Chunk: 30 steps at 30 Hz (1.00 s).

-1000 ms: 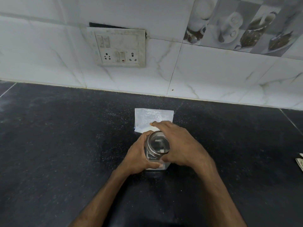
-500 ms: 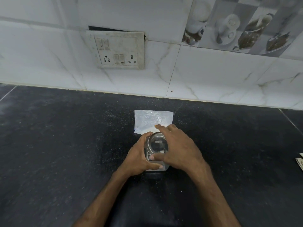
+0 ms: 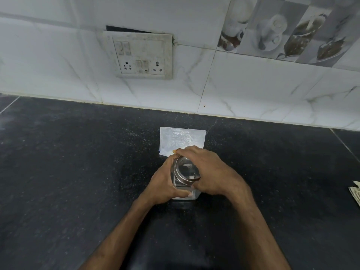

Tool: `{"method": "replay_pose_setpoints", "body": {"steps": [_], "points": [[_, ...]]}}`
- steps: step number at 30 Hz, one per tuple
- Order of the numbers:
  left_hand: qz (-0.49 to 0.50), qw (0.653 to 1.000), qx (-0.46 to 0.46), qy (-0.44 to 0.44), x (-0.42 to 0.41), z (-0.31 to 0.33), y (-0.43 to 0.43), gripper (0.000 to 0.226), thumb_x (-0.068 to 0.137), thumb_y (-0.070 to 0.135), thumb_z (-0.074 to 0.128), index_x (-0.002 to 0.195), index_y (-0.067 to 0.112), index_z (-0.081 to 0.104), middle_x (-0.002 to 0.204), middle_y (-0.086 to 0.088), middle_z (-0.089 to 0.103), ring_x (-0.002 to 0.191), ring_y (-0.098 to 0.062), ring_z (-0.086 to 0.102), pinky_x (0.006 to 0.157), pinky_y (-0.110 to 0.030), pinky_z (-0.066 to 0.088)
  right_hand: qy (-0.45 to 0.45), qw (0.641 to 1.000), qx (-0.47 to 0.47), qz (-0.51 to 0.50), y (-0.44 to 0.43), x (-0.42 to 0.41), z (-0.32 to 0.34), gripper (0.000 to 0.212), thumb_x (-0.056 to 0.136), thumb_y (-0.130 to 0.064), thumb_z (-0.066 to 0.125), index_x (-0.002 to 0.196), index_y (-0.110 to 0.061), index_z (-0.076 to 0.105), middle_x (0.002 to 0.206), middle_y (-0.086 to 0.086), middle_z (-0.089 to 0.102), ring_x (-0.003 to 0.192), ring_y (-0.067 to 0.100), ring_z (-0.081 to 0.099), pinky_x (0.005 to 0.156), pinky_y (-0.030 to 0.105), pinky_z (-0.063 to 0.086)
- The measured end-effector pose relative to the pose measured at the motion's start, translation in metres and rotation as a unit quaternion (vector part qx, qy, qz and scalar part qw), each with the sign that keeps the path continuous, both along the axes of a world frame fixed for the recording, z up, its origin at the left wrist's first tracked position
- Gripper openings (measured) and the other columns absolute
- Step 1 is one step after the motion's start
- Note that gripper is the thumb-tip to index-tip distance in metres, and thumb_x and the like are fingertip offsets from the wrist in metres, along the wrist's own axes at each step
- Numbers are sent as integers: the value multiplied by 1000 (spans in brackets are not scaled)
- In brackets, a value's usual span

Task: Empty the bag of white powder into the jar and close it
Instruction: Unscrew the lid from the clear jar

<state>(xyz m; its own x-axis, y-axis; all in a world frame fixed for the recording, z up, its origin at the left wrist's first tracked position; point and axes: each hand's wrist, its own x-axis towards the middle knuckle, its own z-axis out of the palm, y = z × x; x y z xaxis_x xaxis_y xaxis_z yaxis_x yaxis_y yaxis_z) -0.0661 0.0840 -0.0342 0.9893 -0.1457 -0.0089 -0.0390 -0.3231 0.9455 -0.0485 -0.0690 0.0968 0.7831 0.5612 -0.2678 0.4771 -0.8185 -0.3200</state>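
Note:
A clear jar stands on the black counter with a round metal-rimmed lid on its mouth. My left hand wraps the jar's left side and holds it. My right hand grips the lid from the right, fingers curled over its far rim. White powder shows at the jar's bottom. Just behind the jar lies a flat clear plastic bag, partly hidden by my fingers.
The black stone counter runs to a white tiled wall with a switch and socket plate. Folded paper lies at the right edge. Fine white specks dust the counter around the bag.
My right hand has turned on the lid, fingers shifting round its rim. The jar, my left hand and the bag stay in place.

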Motion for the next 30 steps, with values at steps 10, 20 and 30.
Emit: {"method": "replay_pose_setpoints", "body": {"steps": [10,20,30], "points": [[-2,1000,-2,-1,0,0,0,107,49,32,94,140,33,38,131,13,61,120,-9,61,104,-44,50,-48,998,-26,-17,2,-3,-5,99,73,-24,84,153,-33,27,151,-3,37,137,21,39,117,41,33],[-2,1000,-1,4,0,0,0,109,47,33,93,141,31,37,131,13,60,121,-7,59,105,-42,50,-7,999,21,-39,-3,4,-10,93,71,-28,86,150,-31,36,143,-7,46,131,16,47,111,43,42],[1,1000,9,3,-7,0,-3,101,47,35,94,133,34,42,127,15,60,117,-8,62,101,-42,52,-10,998,-26,49,8,8,-7,76,75,-15,78,142,-34,47,132,-5,48,122,17,47,99,40,50]]}}
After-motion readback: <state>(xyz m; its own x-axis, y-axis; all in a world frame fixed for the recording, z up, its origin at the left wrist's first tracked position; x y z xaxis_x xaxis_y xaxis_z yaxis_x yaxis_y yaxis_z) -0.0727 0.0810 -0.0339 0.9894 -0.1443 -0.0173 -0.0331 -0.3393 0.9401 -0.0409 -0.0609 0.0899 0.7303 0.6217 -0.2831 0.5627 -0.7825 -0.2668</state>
